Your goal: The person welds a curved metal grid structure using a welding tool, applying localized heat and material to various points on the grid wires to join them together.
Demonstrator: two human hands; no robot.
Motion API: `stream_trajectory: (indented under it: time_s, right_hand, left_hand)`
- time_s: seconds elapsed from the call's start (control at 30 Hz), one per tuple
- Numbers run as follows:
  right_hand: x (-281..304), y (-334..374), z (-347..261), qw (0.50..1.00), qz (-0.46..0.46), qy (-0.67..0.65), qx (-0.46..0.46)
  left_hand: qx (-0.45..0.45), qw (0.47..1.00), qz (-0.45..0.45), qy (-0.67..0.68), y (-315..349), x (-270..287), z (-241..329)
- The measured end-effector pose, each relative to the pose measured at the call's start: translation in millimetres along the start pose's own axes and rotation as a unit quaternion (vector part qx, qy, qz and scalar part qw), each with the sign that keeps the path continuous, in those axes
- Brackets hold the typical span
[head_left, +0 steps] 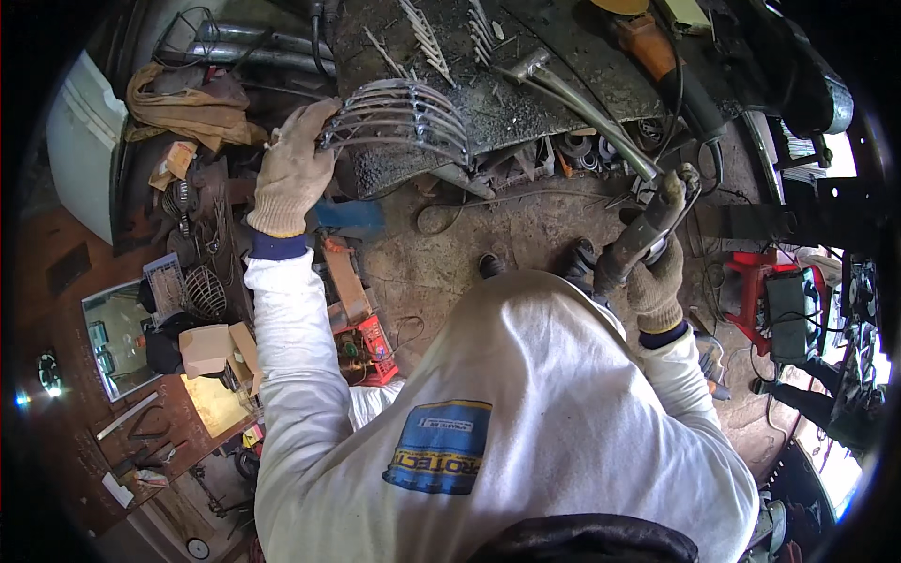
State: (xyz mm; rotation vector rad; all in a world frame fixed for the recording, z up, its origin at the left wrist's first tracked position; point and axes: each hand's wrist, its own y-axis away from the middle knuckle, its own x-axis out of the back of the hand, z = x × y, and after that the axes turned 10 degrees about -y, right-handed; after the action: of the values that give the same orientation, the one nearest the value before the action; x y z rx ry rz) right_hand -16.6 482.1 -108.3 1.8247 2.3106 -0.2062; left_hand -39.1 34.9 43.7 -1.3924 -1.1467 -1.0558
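My left hand (298, 161), in a tan knit glove, is closed around the left end of a curved metal grille (399, 113). The grille is made of several bent rods joined by crosspieces, and it lies over the front edge of the dark workbench (563, 75). On the right, my right hand (654, 281), gloved too, grips a dark cylindrical tool (643, 235) that looks like an angle grinder. Its metal head points away from me, near the handle end of a steel hammer (582, 108) lying on the bench. The tool is apart from the grille.
An orange and black grinder (657, 61) lies on the bench's right side, its cord trailing. Several twisted rods (427, 42) lie at the back. Left are brown cloth (188, 108) and an open cardboard box (208, 349); right, a red stool (751, 291). Cables cross the floor.
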Motion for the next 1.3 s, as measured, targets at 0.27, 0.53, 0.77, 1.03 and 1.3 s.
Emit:
stream_trajectory:
  time_s: [0.27,0.53,0.77,1.03,1.3]
  right_hand:
    - [7,21,27,0.998,-0.045,0.052,0.004]
    - [5,19,18,0.995,-0.012,0.071,0.067]
    - [27,29,28,0.996,-0.030,0.084,0.019]
    - [14,4,8,0.993,-0.089,0.054,0.050]
    - [18,-3,0,0.993,-0.111,0.031,-0.027]
  left_hand:
    - [0.004,0.999,0.043,0.029,-1,-11,-5]
    - [0.034,0.999,0.023,-0.020,-9,-6,-11]
    - [0.076,0.997,0.028,-0.013,4,-10,0]
    - [0.106,0.994,0.001,-0.004,-3,-8,-11]
    - [0.139,0.990,-0.007,-0.017,-4,-3,-7]
